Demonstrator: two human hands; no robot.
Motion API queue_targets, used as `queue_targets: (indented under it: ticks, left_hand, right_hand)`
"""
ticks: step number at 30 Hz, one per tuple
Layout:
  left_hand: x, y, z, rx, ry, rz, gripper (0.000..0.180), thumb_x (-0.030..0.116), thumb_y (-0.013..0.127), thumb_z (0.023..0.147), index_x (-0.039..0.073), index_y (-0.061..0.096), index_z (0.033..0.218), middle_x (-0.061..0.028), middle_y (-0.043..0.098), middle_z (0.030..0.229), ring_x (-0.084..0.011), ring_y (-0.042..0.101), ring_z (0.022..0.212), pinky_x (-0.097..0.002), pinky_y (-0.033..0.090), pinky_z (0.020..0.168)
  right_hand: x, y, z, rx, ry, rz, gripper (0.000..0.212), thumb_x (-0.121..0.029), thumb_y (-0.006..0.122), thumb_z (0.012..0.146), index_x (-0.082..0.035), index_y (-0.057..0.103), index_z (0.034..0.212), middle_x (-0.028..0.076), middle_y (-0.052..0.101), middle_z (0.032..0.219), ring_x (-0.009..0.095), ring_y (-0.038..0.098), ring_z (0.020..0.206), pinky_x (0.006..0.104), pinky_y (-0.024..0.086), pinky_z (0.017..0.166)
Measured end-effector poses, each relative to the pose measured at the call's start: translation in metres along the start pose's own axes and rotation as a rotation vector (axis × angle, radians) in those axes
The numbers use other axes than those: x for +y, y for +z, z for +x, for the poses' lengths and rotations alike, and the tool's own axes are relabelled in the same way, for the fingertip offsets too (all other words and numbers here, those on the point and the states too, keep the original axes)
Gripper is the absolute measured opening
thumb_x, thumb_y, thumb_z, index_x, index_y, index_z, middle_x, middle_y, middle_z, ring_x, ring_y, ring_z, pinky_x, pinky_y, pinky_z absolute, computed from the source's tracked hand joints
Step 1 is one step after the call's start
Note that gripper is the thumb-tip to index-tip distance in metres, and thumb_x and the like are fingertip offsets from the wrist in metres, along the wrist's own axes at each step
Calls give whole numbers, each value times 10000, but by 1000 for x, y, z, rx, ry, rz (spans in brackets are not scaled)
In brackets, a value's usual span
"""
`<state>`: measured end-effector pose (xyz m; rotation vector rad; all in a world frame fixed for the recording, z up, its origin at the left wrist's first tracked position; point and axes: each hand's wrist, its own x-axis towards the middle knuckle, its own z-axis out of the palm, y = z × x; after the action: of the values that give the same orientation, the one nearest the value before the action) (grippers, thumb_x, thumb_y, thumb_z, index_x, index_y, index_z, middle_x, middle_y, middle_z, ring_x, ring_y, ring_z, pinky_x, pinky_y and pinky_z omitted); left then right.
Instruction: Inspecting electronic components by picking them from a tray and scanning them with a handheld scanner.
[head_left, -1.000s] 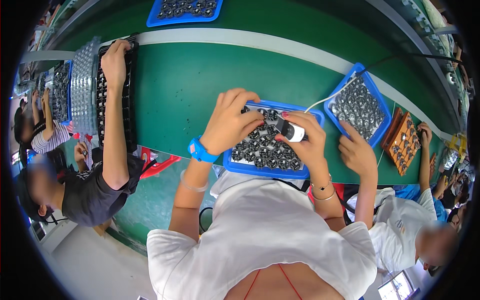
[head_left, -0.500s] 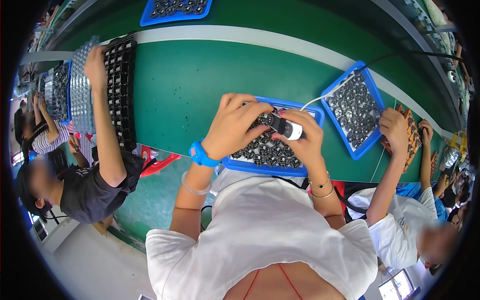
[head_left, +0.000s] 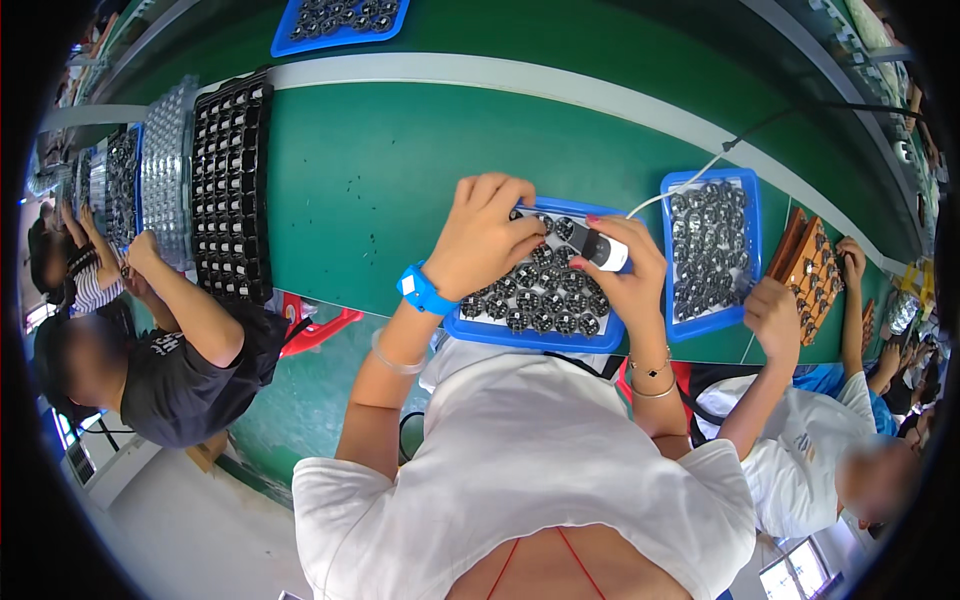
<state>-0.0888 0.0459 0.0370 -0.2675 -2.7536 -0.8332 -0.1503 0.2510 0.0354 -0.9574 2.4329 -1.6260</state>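
Note:
In front of me a blue tray [head_left: 470, 328] holds many small round black parts [head_left: 550, 302] on a white liner. My left hand [head_left: 484, 238], with a blue watch on its wrist, is over the tray's far left part. Its thumb and fingers are closed on a small round black part [head_left: 544, 223] at the level of the others. My right hand [head_left: 634, 280] grips a white and black handheld device [head_left: 603, 249] with a white cable, just right of that part. The device's dark end points toward the left fingers, above the tray.
To the right, a co-worker's hand [head_left: 772, 318] is beside a second blue tray [head_left: 756, 215] of round parts. A brown board [head_left: 815, 275] with parts lies beyond. Black stacked trays [head_left: 230, 190] stand left on the green table [head_left: 370, 150]. Another blue tray [head_left: 290, 47] is at the back.
My left hand has brought the round part away from the device, down to the tray. The right-hand tray has turned straighter. The left co-worker's arm has dropped from the stacked trays.

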Motion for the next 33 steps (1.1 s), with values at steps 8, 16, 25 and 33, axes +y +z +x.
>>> queue_targets:
  ticks: [8, 16, 25, 33]
  left_hand:
    - [16, -7, 1, 82, 80, -32, 193, 181, 772, 665, 188, 696, 843, 5, 533, 1004, -243, 482, 985, -398, 352, 832]
    - [13, -5, 1, 34, 31, -47, 244, 187, 790, 639, 177, 669, 851, -5, 538, 1040, -251, 486, 1007, -394, 357, 849]
    - [17, -6, 4, 23, -4, -67, 292, 179, 789, 647, 170, 635, 896, -2, 546, 1065, -258, 486, 1034, -398, 358, 877]
    - [9, 0, 1, 37, 17, -7, 197, 176, 777, 661, 144, 638, 796, -11, 537, 1016, -258, 483, 1031, -400, 354, 856]
  right_hand:
    - [-2, 6, 1, -33, -52, 3, 467, -73, 849, 585, -29, 655, 1007, 113, 663, 993, 272, 627, 924, 341, 497, 795]
    - [-2, 4, -1, -41, -32, -8, 468, -74, 847, 582, -29, 661, 1009, 118, 661, 990, 273, 629, 925, 344, 499, 795]
    - [0, 3, -2, -23, -34, -1, 473, -88, 851, 582, -32, 663, 1012, 116, 662, 993, 272, 629, 928, 345, 495, 803]
    - [0, -7, -5, -4, 19, -14, 463, -85, 844, 592, -18, 658, 1011, 117, 669, 991, 260, 627, 927, 341, 485, 824]
